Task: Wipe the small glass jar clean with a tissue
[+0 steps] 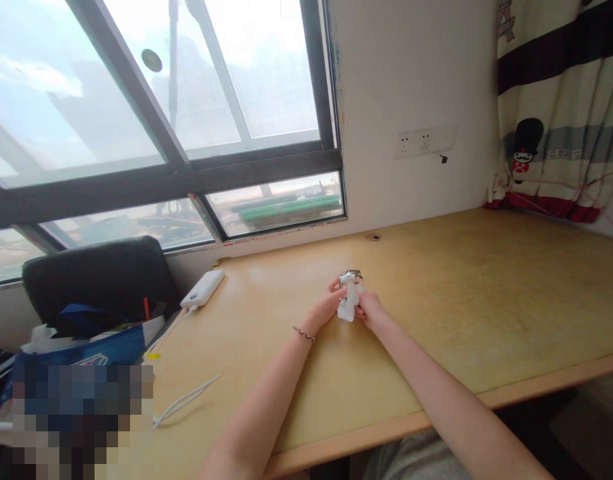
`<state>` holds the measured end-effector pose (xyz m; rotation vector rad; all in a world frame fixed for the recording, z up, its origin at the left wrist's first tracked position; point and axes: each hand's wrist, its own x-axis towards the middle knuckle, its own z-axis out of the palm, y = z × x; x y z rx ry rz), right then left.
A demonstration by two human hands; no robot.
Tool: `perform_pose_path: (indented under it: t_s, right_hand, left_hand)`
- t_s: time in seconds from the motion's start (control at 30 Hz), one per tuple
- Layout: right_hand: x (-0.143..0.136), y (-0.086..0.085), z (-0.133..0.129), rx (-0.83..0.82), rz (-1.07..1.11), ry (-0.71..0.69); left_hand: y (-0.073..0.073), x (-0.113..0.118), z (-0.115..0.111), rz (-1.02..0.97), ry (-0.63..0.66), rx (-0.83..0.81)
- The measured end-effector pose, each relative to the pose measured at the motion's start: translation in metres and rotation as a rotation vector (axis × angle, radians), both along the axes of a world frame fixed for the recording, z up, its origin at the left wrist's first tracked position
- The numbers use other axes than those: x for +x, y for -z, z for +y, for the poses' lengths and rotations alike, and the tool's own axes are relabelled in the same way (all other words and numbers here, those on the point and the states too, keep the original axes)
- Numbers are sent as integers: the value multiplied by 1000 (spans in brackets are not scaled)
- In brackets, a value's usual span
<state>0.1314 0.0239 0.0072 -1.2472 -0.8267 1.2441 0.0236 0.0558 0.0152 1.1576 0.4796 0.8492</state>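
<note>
Over the middle of the wooden table (451, 300), my two hands meet around a small item with a dark metallic frame (353, 274) at its top and a white, crumpled piece (347, 308) hanging below. My left hand (327, 305) closes on its left side, and a chain bracelet circles that wrist. On the right side, my right hand (370, 308) has its fingers curled against the white piece. What exactly the item is cannot be made out, and the fingertips are partly hidden behind it.
A white power bank (203, 289) with a cable lies at the table's left edge. Nearer me is a loose white cable (186, 399). Left of the table are a black chair (101, 280) and a blue bag (91, 350). Windows, wall sockets (415, 143) and a curtain (561, 113) stand behind.
</note>
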Motion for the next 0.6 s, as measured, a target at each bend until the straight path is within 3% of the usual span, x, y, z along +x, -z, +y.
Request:
perform_pose_path:
  t_s: [0.1,0.2,0.3,0.43,0.6]
  right_hand:
    - [1,-1,-1,10,-319,41]
    - [4,-4,-4,103,-822,134]
    - [6,-9,-9,148,-1146,200]
    - [6,-14,-15,201,-1322,145]
    - [6,-11,-12,169,-1276,87]
  left_hand:
    - [10,2,-4,-49,-44,-165]
    - [8,4,-6,-62,-85,-287]
    - [7,5,-5,-76,-177,-321]
    - [12,1,3,-68,-158,-347]
    - [17,-4,9,-40,-142,-347]
